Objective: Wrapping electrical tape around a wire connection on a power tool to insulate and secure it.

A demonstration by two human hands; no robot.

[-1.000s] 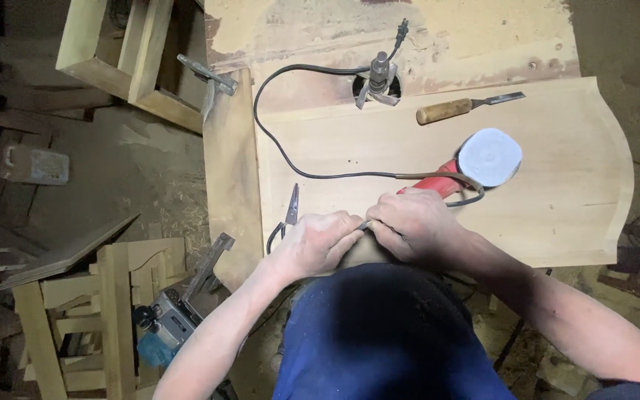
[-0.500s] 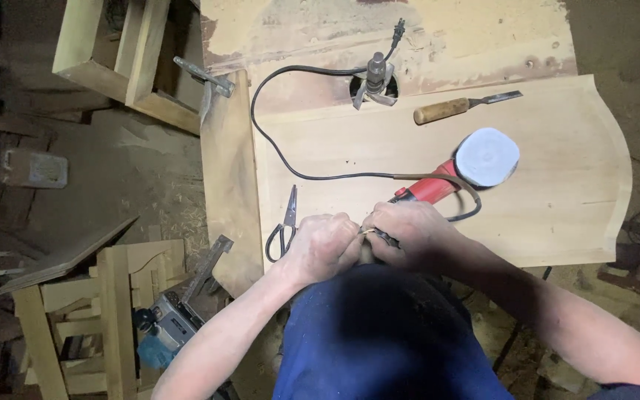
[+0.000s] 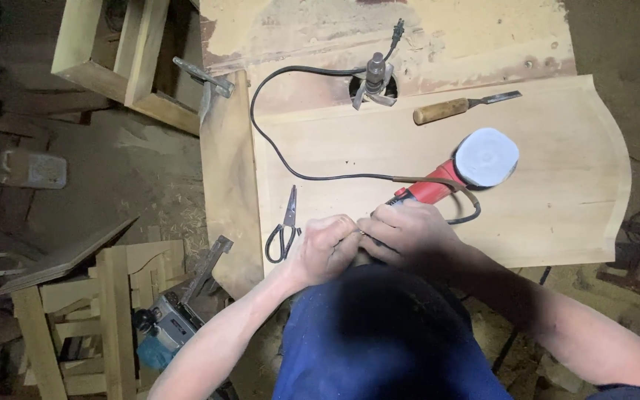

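Both hands meet at the wooden panel's [image 3: 438, 170] near edge: left hand [image 3: 325, 248] and right hand [image 3: 407, 233] curled tight, fingers together, perhaps pinching something hidden, beside the red sander [image 3: 459, 169].

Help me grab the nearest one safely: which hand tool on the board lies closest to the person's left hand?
The black-handled scissors, just beside the left hand; the wooden-handled chisel lies far up the board.

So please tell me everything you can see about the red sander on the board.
The sander lies on its side on the pale wooden board. It has a red body and a round white pad, dusty, facing up toward the camera. A black cord runs from its handle end in a loop across the board. The right hand is just beside its handle; contact is unclear.
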